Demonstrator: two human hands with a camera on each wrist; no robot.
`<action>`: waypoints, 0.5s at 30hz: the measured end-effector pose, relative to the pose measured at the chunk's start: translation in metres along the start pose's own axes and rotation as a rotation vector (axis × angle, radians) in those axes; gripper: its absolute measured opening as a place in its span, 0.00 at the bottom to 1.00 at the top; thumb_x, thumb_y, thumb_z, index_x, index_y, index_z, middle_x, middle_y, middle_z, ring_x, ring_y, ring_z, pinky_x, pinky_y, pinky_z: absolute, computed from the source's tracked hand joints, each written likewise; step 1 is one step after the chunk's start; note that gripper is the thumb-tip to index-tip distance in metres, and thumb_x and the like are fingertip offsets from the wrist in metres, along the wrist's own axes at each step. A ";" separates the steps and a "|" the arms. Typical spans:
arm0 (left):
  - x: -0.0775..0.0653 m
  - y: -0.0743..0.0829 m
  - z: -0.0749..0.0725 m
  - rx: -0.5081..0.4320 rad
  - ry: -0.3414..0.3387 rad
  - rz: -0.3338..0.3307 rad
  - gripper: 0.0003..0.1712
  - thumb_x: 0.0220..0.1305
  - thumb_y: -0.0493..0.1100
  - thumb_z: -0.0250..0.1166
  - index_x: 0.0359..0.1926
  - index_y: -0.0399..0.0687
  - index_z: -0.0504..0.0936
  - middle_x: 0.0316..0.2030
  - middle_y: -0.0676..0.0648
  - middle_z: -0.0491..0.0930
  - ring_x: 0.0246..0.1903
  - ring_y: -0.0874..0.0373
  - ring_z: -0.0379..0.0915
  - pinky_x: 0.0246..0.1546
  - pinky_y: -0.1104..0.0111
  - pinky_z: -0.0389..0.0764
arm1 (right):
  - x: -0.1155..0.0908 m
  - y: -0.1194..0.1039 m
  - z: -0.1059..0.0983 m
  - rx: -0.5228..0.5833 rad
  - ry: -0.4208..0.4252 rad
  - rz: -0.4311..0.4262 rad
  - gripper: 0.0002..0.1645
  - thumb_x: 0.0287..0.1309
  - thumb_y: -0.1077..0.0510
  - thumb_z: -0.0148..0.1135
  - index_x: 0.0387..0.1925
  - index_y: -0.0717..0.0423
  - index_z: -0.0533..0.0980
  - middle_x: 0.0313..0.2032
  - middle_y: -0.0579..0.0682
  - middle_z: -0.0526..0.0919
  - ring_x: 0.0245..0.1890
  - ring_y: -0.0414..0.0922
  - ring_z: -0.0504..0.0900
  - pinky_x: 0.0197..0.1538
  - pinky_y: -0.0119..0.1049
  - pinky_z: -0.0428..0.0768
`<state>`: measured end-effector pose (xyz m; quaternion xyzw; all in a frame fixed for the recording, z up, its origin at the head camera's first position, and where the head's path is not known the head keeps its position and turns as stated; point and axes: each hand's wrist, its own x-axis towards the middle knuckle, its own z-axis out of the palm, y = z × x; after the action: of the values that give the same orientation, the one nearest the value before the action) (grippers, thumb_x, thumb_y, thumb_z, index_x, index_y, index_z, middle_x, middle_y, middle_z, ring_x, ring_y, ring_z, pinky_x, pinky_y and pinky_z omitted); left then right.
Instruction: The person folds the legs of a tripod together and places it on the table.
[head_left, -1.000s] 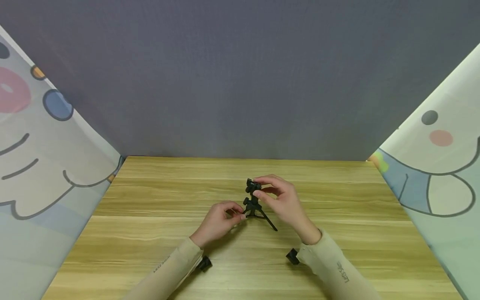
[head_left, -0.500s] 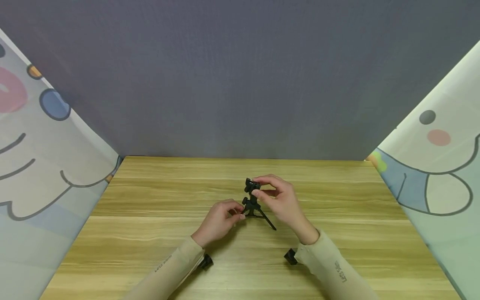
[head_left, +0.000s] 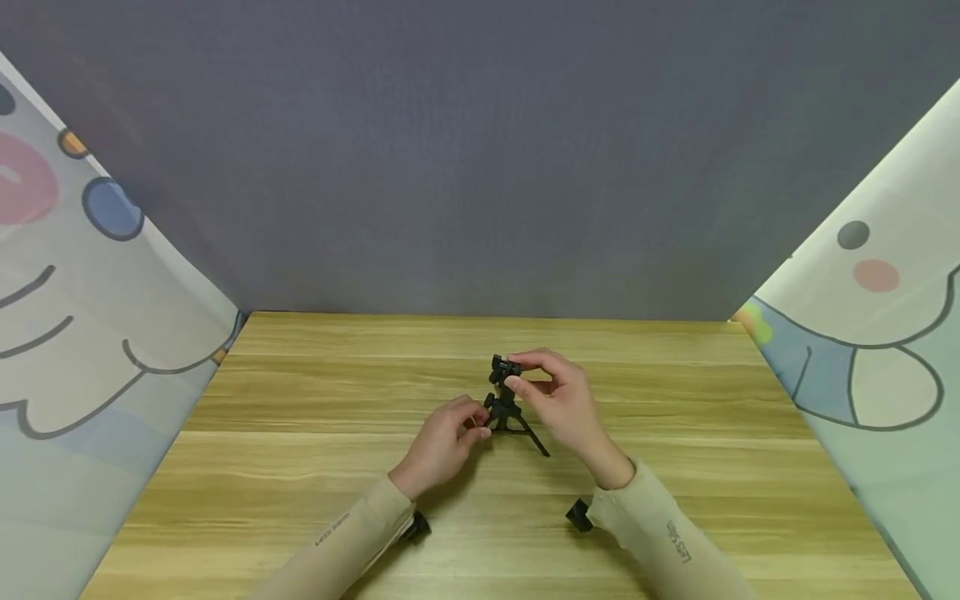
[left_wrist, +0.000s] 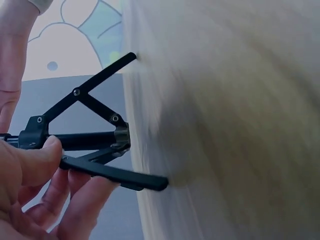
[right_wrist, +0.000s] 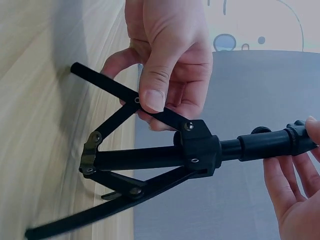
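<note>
A black mini tripod (head_left: 504,408) stands upright on the wooden table, its legs spread. My left hand (head_left: 441,446) pinches one of its legs between thumb and fingers, low on the left side. My right hand (head_left: 564,404) holds the tripod head (head_left: 504,367) at the top, thumb in front and fingers behind. In the left wrist view, the braced legs (left_wrist: 107,172) fan out from the centre column, feet toward the tabletop. The right wrist view shows the left thumb pressed on the leg near its brace joint, and the column (right_wrist: 265,145) reaching into the right hand.
The wooden table (head_left: 637,358) meets a grey panel (head_left: 480,167) at its far edge. White cartoon-printed panels (head_left: 90,333) flank both sides. One small black object (head_left: 417,527) shows beside the left sleeve, and another black object (head_left: 579,515) beside the right.
My left hand has shifted slightly right and turned a little at the tripod leg. My right hand keeps its hold on the head, and the tripod stays nearly in place.
</note>
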<state>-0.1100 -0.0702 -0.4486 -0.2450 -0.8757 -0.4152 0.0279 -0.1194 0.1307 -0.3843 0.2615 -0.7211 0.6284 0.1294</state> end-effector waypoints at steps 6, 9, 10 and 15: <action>-0.001 0.000 0.003 -0.093 0.049 -0.021 0.05 0.61 0.34 0.71 0.38 0.44 0.83 0.35 0.57 0.78 0.36 0.62 0.75 0.38 0.66 0.79 | 0.001 -0.003 0.002 -0.001 0.005 0.008 0.15 0.58 0.74 0.66 0.48 0.65 0.81 0.45 0.59 0.82 0.44 0.43 0.81 0.39 0.39 0.85; -0.001 0.002 0.004 -0.140 0.071 -0.029 0.05 0.61 0.34 0.70 0.38 0.43 0.84 0.34 0.57 0.78 0.37 0.61 0.76 0.39 0.66 0.79 | 0.001 -0.004 0.002 -0.014 0.015 0.014 0.15 0.58 0.74 0.66 0.47 0.64 0.81 0.44 0.58 0.83 0.44 0.43 0.81 0.39 0.38 0.85; 0.000 0.002 0.005 -0.153 0.080 -0.034 0.05 0.61 0.33 0.70 0.38 0.42 0.84 0.34 0.57 0.77 0.37 0.61 0.76 0.39 0.66 0.79 | 0.001 -0.004 0.002 -0.015 0.017 0.017 0.15 0.58 0.74 0.66 0.47 0.64 0.81 0.44 0.58 0.83 0.44 0.43 0.81 0.38 0.38 0.85; 0.003 0.003 0.007 -0.228 0.118 -0.071 0.04 0.62 0.33 0.69 0.38 0.39 0.84 0.34 0.55 0.78 0.38 0.60 0.76 0.40 0.66 0.79 | 0.002 -0.004 0.002 -0.022 0.031 0.024 0.15 0.57 0.73 0.67 0.47 0.64 0.81 0.44 0.58 0.83 0.44 0.43 0.81 0.39 0.38 0.85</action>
<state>-0.1100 -0.0624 -0.4508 -0.1907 -0.8278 -0.5264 0.0365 -0.1184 0.1280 -0.3802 0.2418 -0.7290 0.6258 0.1359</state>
